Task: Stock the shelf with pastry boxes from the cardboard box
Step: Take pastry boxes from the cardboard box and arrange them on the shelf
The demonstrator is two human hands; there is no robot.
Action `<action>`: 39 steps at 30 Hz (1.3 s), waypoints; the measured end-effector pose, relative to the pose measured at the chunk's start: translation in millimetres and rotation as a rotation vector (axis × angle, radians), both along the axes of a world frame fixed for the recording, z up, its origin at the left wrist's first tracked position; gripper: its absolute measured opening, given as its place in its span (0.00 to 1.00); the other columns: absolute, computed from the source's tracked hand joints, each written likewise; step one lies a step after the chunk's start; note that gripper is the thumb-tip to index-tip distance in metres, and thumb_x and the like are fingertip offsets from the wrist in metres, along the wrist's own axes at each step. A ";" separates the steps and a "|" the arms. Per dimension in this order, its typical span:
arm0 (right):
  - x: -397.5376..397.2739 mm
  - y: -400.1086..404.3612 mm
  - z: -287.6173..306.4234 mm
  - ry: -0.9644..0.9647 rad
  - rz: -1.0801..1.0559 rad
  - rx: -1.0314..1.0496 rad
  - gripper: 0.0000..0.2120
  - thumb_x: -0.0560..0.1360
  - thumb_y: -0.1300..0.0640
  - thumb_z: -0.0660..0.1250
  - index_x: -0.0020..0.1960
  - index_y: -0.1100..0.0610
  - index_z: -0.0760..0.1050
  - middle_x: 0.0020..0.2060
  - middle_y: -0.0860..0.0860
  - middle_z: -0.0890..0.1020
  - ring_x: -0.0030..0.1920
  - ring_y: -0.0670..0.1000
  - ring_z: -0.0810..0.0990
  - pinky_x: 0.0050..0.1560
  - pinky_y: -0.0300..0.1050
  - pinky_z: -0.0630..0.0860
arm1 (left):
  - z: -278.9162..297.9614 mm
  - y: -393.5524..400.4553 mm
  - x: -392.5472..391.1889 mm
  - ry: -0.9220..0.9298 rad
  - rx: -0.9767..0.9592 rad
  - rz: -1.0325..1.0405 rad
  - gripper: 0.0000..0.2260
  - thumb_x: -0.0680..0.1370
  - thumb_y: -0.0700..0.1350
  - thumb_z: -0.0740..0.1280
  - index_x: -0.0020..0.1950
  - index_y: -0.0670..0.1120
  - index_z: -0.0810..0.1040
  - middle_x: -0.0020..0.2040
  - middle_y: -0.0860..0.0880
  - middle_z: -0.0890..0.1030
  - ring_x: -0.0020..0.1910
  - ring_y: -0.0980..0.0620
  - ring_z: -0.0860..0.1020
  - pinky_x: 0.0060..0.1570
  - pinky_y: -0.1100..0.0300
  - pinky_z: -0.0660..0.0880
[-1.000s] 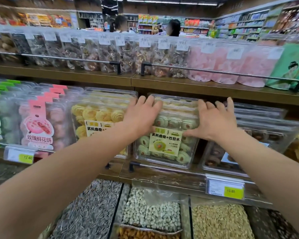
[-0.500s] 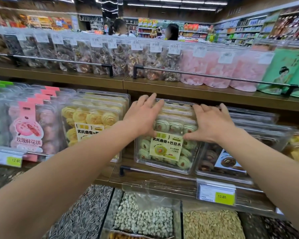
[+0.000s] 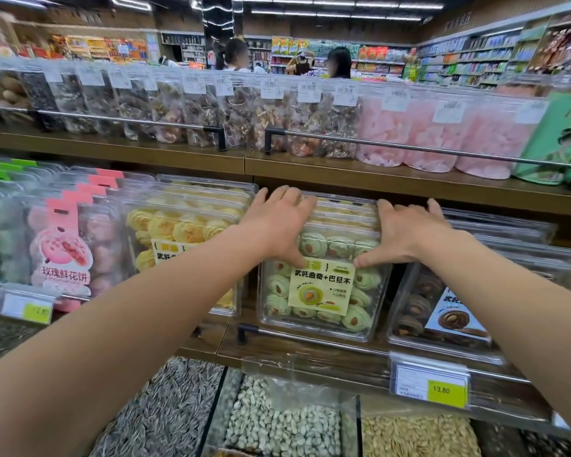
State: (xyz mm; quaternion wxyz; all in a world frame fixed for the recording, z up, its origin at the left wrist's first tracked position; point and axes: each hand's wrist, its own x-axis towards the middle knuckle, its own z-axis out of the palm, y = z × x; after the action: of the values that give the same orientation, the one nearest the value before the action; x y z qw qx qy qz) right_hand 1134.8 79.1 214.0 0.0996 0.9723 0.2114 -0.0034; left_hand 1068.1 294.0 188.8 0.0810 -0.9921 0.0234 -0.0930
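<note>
Both hands are clasping the green pastry box [image 3: 323,285] on the shelf [image 3: 310,352]: left hand [image 3: 277,222] on its upper-left corner, right hand [image 3: 406,232] upper-right, thumbs pressing its upright front.

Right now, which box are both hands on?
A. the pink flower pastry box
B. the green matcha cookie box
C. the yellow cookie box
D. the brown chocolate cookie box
B: the left hand and right hand grip the top of the green matcha cookie box, thumbs on its front face.
</note>
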 end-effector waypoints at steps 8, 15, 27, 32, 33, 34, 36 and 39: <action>1.5 2.3 -1.6 0.041 0.054 0.088 0.64 0.59 0.22 0.68 0.81 0.54 0.44 0.76 0.56 0.64 0.77 0.56 0.58 0.77 0.63 0.44 | -2.8 6.8 4.4 -0.035 -0.010 -0.019 0.55 0.61 0.68 0.75 0.79 0.50 0.51 0.76 0.44 0.62 0.75 0.42 0.60 0.73 0.43 0.60; -8.0 10.8 1.1 -0.034 0.040 0.026 0.63 0.59 0.20 0.65 0.80 0.55 0.48 0.76 0.55 0.64 0.76 0.58 0.59 0.76 0.64 0.45 | -1.6 13.9 0.0 -0.055 -0.009 -0.034 0.52 0.63 0.66 0.76 0.78 0.50 0.53 0.75 0.45 0.62 0.74 0.43 0.61 0.72 0.43 0.59; -48.7 15.3 -54.7 -0.548 0.323 0.146 0.48 0.60 0.44 0.82 0.72 0.60 0.66 0.63 0.57 0.76 0.62 0.61 0.74 0.63 0.56 0.70 | -45.2 2.3 -35.3 -0.406 0.193 -0.079 0.44 0.60 0.60 0.79 0.69 0.49 0.62 0.67 0.45 0.70 0.66 0.42 0.69 0.68 0.40 0.61; -44.1 17.9 -60.9 -0.567 0.305 0.171 0.47 0.61 0.47 0.81 0.73 0.60 0.64 0.66 0.57 0.74 0.66 0.60 0.71 0.70 0.57 0.65 | -49.0 2.2 -31.4 -0.440 0.183 -0.073 0.44 0.61 0.60 0.78 0.71 0.50 0.62 0.68 0.46 0.69 0.66 0.42 0.68 0.67 0.41 0.60; -45.3 18.8 -60.4 -0.545 0.290 0.164 0.48 0.62 0.46 0.80 0.75 0.59 0.62 0.68 0.56 0.72 0.69 0.59 0.69 0.72 0.57 0.62 | -47.7 2.6 -31.0 -0.427 0.182 -0.073 0.45 0.61 0.61 0.78 0.72 0.50 0.61 0.69 0.46 0.69 0.68 0.43 0.67 0.69 0.40 0.58; -46.8 19.5 -59.1 -0.518 0.276 0.154 0.50 0.63 0.43 0.79 0.76 0.57 0.60 0.71 0.55 0.70 0.72 0.59 0.65 0.74 0.58 0.57 | -45.4 2.3 -31.1 -0.407 0.177 -0.071 0.46 0.61 0.62 0.77 0.73 0.50 0.60 0.71 0.46 0.68 0.70 0.43 0.66 0.71 0.38 0.55; -49.6 18.0 -54.9 -0.465 0.253 0.147 0.53 0.65 0.37 0.76 0.79 0.55 0.53 0.76 0.53 0.62 0.77 0.58 0.56 0.77 0.60 0.49 | -41.3 0.2 -32.1 -0.356 0.130 -0.069 0.46 0.65 0.66 0.72 0.76 0.53 0.55 0.76 0.46 0.62 0.75 0.43 0.60 0.73 0.36 0.49; -59.6 9.4 -45.8 -0.432 0.231 0.190 0.54 0.67 0.34 0.72 0.80 0.53 0.47 0.78 0.51 0.56 0.79 0.57 0.49 0.78 0.60 0.44 | -35.1 -2.5 -35.6 -0.276 0.068 -0.044 0.44 0.70 0.66 0.67 0.78 0.55 0.48 0.79 0.46 0.54 0.78 0.43 0.52 0.73 0.34 0.43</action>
State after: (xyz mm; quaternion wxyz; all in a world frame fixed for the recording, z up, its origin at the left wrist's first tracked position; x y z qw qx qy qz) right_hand 1075.3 88.6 168.2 0.0502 0.9249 0.2942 0.2355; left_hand 1032.5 291.4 153.7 0.1152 -0.9658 0.0369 -0.2293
